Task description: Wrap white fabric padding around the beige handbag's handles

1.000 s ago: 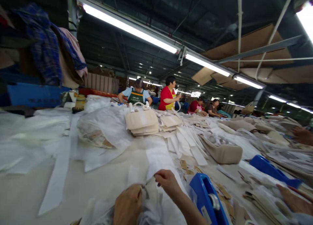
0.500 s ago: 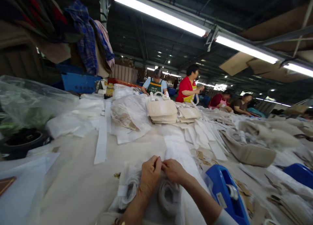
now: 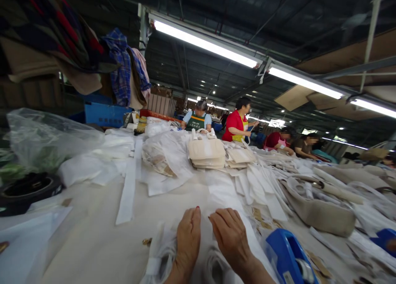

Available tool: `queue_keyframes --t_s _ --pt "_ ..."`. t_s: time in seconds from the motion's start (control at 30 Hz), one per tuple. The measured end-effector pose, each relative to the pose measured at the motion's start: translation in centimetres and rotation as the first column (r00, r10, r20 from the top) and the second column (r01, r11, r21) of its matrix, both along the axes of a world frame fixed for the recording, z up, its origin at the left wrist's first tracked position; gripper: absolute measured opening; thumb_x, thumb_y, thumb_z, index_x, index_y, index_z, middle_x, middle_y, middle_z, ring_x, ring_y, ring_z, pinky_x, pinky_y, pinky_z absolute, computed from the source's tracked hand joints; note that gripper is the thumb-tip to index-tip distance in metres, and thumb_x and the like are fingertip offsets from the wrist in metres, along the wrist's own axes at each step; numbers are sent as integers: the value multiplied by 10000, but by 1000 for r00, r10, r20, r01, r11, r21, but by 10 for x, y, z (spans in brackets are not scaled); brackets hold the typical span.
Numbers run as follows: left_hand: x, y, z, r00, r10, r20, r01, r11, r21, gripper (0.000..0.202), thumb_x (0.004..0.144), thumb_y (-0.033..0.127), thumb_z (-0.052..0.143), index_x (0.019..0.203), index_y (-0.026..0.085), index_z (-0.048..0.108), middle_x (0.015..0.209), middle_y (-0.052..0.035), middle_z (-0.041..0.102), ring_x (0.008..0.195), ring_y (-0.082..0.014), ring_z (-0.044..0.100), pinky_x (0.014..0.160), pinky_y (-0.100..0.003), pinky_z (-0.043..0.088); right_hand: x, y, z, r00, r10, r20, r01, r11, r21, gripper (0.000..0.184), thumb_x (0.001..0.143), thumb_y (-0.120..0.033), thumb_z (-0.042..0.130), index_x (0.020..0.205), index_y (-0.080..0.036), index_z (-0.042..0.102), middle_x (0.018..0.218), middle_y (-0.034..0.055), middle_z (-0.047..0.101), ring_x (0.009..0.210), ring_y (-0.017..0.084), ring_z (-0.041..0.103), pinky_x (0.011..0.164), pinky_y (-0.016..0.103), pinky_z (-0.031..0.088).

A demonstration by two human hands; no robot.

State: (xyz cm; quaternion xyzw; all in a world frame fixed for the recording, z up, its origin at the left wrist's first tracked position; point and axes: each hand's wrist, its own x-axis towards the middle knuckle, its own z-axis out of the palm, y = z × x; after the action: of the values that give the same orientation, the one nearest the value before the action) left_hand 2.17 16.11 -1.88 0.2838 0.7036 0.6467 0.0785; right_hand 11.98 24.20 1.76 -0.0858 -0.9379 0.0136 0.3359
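Note:
My left hand [image 3: 188,236] is over the pale material in front of me, its thumb pressed alongside the fingers. Across a narrow gap, my right hand [image 3: 230,236] has its fingers together and bent downward. What either hand grips, if anything, is hidden beneath the fingers. Beside my left wrist lies a coiled pale strap [image 3: 165,261] with a white wrap around it. A second coiled strap [image 3: 215,267] sits between my forearms, partly covered by my right wrist. Left of the first coil is a small brass-coloured metal piece [image 3: 147,241].
A blue tape dispenser [image 3: 286,251] stands to the right. Stacked beige bag pieces [image 3: 206,150], clear plastic [image 3: 167,152] and white strips [image 3: 126,195] lie ahead. A beige bag [image 3: 318,207] rests at right, a black round container [image 3: 29,189] at left. Several people work beyond.
My hands were together with fingertips meeting; now they are apart, with a gap between them. The view has shifted slightly, and the tape dispenser sits lower in it.

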Motion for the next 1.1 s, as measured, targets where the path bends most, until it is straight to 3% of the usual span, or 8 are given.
queue_keyframes --t_s 0.13,0.27,0.4,0.43,0.5,0.6,1.0,1.1 --pt "-2 -1 7 985 -94 147 99 995 -28 526 819 569 236 487 224 453 512 -56 514 557 -191 500 593 -320 381 13 -10 0 959 234 -162 -189 949 252 238 884 -77 418 963 -180 618 867 54 628 785 156 536 717 289 417" --pt "-1 -3 13 943 -202 265 203 979 25 696 783 697 128 396 215 447 337 6 319 375 -131 346 469 -286 310 21 -15 -16 944 -13 -330 -106 935 -339 433 812 -236 593 1227 -214 474 1169 112 556 917 188 590 796 357 489" --pt "1 -6 15 921 -225 319 199 974 112 700 708 812 221 402 211 409 343 21 323 362 -113 323 437 -273 287 18 -16 -16 972 -144 -185 -144 256 -956 893 559 -341 786 1324 -214 345 1150 122 578 800 201 629 723 394 521" --pt "1 -6 14 922 -210 324 175 975 134 691 687 832 258 409 214 390 363 20 346 374 -113 337 437 -273 290 15 -16 -13 981 -95 -168 -155 128 -980 841 519 -325 805 1259 -196 428 1006 83 635 748 192 627 705 379 516" --pt "0 -6 11 931 -162 327 110 979 173 682 662 854 297 417 220 357 390 19 366 389 -113 343 433 -273 284 8 -16 -6 984 -36 -173 -172 36 -985 573 486 -298 818 999 -169 598 718 5 638 650 167 600 662 332 492" --pt "-2 -3 6 944 -56 324 -18 975 223 675 699 835 277 417 224 329 381 31 332 390 -107 319 431 -272 264 -5 -15 2 977 -60 -206 -201 79 -976 330 485 -290 812 731 -164 633 562 -41 574 552 115 529 571 260 425" --pt "-9 -1 1 907 17 421 -205 890 407 485 764 634 486 565 195 541 530 -1 500 534 -140 445 527 -266 366 -33 -24 29 952 4 -305 -299 212 -930 336 594 -264 696 909 -184 612 709 -19 648 635 129 565 634 268 446" --pt "-12 -1 3 850 -80 521 -197 868 455 513 747 660 486 624 174 594 572 -38 577 538 -158 507 535 -282 400 -21 -40 29 948 67 -311 -309 424 -851 283 636 -217 676 911 -186 617 714 -24 624 647 113 543 653 242 448"
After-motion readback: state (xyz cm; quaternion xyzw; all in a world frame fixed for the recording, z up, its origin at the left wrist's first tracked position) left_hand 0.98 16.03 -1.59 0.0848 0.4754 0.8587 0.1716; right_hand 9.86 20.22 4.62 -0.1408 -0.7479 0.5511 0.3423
